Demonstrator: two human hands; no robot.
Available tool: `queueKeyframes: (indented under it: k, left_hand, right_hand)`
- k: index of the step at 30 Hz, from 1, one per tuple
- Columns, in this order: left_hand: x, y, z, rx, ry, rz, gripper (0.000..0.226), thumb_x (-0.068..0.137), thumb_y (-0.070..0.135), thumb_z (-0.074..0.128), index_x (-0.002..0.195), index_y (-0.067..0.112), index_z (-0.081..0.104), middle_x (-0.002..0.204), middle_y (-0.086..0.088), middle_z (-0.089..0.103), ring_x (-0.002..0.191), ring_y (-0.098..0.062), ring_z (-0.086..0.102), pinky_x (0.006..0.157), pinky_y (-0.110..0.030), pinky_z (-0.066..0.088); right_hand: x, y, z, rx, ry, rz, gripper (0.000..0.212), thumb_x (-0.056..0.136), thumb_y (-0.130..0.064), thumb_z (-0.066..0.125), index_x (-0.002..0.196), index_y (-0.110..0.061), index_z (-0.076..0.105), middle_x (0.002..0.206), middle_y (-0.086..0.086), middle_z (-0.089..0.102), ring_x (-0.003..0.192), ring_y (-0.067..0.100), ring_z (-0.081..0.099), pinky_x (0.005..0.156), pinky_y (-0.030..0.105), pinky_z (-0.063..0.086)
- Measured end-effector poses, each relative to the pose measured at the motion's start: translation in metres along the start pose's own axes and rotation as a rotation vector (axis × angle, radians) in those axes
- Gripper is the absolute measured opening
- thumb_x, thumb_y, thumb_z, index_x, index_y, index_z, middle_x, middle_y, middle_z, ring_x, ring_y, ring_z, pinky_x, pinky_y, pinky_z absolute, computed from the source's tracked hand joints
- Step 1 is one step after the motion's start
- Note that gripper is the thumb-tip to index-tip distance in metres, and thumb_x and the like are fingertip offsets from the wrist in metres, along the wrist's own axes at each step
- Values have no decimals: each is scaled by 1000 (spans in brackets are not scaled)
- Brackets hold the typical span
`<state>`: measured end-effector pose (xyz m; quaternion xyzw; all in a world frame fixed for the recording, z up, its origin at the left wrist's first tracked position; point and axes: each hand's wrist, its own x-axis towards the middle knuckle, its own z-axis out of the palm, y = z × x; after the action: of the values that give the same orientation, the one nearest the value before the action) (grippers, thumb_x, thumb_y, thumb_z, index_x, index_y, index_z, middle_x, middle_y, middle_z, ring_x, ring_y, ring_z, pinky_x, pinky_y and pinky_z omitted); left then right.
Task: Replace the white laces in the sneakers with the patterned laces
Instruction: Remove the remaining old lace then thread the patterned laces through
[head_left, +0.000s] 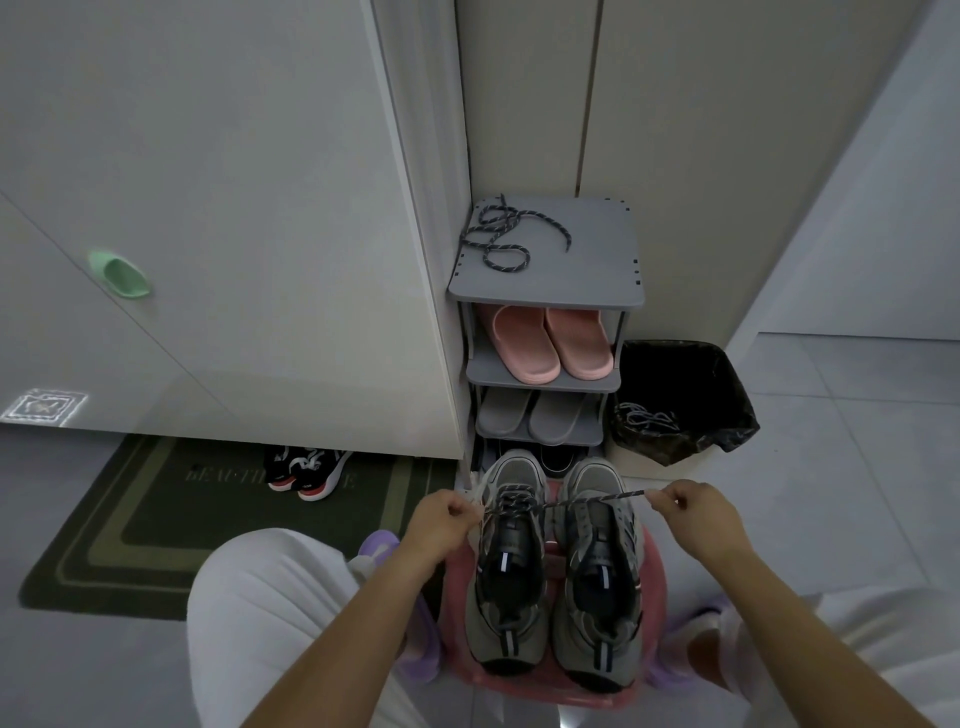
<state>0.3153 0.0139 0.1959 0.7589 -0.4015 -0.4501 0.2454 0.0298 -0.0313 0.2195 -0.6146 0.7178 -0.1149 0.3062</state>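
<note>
Pinching one end of a dark patterned lace (587, 500) in each hand, you have it drawn taut across the toes of both grey sneakers: your left hand (441, 519) closes thumb and fingers on the end at 9 o'clock of the left sneaker (506, 571), and your right hand (696, 512) nips the other end at 3 o'clock of the right sneaker (600, 582). The lace is threaded through the front eyelets of the left sneaker and passes over the right one. Both sneakers sit side by side, toes toward 12 o'clock, on a pink stool (649, 691) between your knees. A second patterned lace (506, 234) lies loosely coiled on the top of the grey shoe rack (582, 270) at 12 o'clock from the sneakers. Pink slippers (550, 340) fill the shelf beneath it and grey slippers (530, 418) the one below. At 1 o'clock, just beside the rack, a bin with a black liner (691, 415) holds a tangle of white laces (641, 421). At 10 o'clock a dark doormat (156, 519) lies on the floor with black and red shoes (306, 470) at its far edge
</note>
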Motion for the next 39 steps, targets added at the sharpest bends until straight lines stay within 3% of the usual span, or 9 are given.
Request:
queueKeyframes:
  k: [4, 7, 10, 14, 17, 22, 27, 35, 39]
  left_hand:
    - [-3, -9, -4, -58, -88, -153, 28, 91, 18, 61, 67, 13, 48, 60, -3, 47, 47, -11, 40, 42, -20, 35]
    - [-8, -13, -4, -103, -112, -196, 22, 92, 15, 58, 72, 10, 50, 59, -4, 48, 44, -10, 39, 38, -18, 32]
    - [-7, -9, 1, -69, -31, -119, 9, 90, 16, 60, 84, 10, 56, 73, -4, 55, 57, -10, 47, 49, -19, 38]
    - [-9, 10, 10, 18, 98, 106, 1, 88, 15, 61, 88, 14, 61, 84, 1, 60, 76, -9, 54, 69, -20, 44]
    - [-13, 19, 21, 247, 37, 283, 17, 88, 19, 61, 81, 8, 71, 79, -1, 62, 77, -11, 55, 76, -25, 42]
    - [-13, 11, 43, 480, -86, 228, 36, 80, 47, 65, 109, 25, 69, 145, -3, 36, 135, -25, 27, 111, -38, 27]
    - [-5, 3, 48, 422, -82, 207, 52, 62, 60, 48, 96, 30, 73, 136, -6, 48, 125, -26, 46, 104, -42, 36]
    - [-2, -2, 49, 412, -115, 157, 70, 52, 67, 40, 107, 35, 69, 139, -3, 45, 131, -24, 40, 109, -42, 31]
    - [-2, -3, 48, 429, -124, 153, 72, 50, 69, 38, 106, 35, 69, 137, -2, 46, 130, -23, 41, 109, -41, 31]
  right_hand:
    - [1, -3, -7, -23, -35, 29, 46, 92, -38, 55, 57, -10, 43, 58, 7, 54, 53, 16, 44, 50, 27, 32]
    - [-2, -13, -11, 210, -72, 45, 45, 92, -32, 57, 57, -7, 44, 58, 11, 59, 51, 18, 44, 51, 28, 35]
    - [-10, -28, -7, 467, -175, 54, 29, 90, -21, 62, 65, -7, 54, 57, 5, 56, 49, 13, 44, 49, 20, 37]
    - [-15, -51, 12, 502, -324, 35, 13, 86, -4, 63, 74, -10, 63, 65, 4, 61, 53, 10, 52, 49, 17, 40]
    - [-15, -63, 29, 336, -357, -3, 16, 86, -5, 62, 72, -13, 64, 64, 3, 65, 53, 10, 57, 49, 17, 42]
    - [-13, -71, 48, -6, -215, -99, 14, 87, -20, 56, 75, -14, 60, 81, 8, 67, 76, 21, 63, 72, 32, 50]
    - [-14, -69, 53, -113, -206, -111, 33, 92, -28, 48, 61, -24, 38, 79, 4, 57, 86, 27, 61, 71, 31, 43]
    - [-16, -75, 57, -224, -122, -148, 19, 92, -33, 43, 80, -20, 50, 95, 7, 66, 92, 27, 63, 78, 33, 46]
    - [-16, -76, 58, -140, -193, -142, 18, 91, -32, 48, 78, -20, 51, 84, 1, 63, 90, 24, 60, 80, 31, 43]
